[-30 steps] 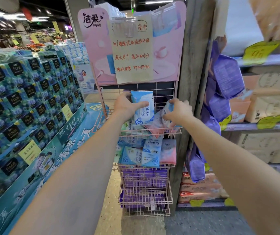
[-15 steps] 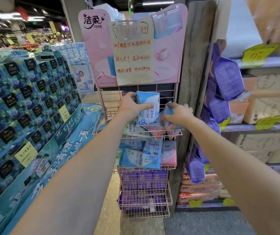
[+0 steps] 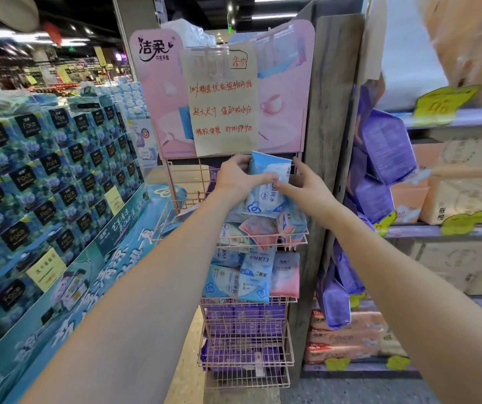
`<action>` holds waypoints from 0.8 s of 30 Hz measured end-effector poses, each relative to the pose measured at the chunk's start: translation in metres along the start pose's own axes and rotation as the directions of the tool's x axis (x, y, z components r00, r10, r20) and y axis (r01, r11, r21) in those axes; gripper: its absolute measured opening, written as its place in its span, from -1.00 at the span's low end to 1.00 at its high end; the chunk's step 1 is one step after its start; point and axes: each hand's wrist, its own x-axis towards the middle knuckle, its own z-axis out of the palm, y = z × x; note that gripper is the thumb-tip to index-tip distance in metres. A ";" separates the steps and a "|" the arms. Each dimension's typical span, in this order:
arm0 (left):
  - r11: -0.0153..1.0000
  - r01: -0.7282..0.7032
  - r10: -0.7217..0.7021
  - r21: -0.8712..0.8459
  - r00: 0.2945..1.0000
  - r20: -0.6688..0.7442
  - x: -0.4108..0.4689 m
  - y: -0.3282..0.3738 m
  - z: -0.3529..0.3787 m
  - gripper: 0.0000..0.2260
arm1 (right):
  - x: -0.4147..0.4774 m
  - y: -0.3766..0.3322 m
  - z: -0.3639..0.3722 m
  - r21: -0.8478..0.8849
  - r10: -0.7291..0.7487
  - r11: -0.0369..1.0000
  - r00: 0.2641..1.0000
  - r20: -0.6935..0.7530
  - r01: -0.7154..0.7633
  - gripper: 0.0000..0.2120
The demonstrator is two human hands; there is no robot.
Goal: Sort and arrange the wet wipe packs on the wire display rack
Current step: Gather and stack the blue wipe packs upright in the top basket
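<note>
Mid-sort — left hand fingers clamped on blue wipe pack, held upright over the top rack basket. Right hand fingers straight, touching the pack's front. Next likely needs slotting it upright among jumbled packs.

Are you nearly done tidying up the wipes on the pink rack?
About partway. Done: the purple packs sit lined up in the lower baskets, and the middle row stands side by side. In hand: the left grip holds a blue pack above the top basket, the right grip touching it. Left: the pink and blue packs in that basket lie tilted and mixed.
</note>
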 end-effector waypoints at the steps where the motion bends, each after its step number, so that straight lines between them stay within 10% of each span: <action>1: 1.000 0.003 -0.003 -0.023 1.000 -0.003 0.001 0.001 0.000 -0.26 | 0.000 -0.002 0.000 0.006 -0.026 1.000 1.000 -0.013 0.026 -0.33; 14: 0.977 0.211 -0.211 0.007 0.977 0.019 0.015 0.011 0.009 -0.56 | 0.004 0.012 -0.005 0.023 -0.021 0.999 0.993 -0.112 0.024 -0.20; 19: 0.753 0.052 -0.268 0.656 0.934 0.234 -0.006 -0.021 0.019 -0.61 | -0.006 0.014 0.007 -0.081 0.028 0.996 0.978 -0.209 -0.046 -0.42; 24: 0.598 -0.088 -0.341 0.797 0.872 0.352 -0.017 -0.028 0.037 -0.54 | 0.008 0.024 0.015 -0.163 0.131 0.971 0.962 -0.240 -0.173 -0.39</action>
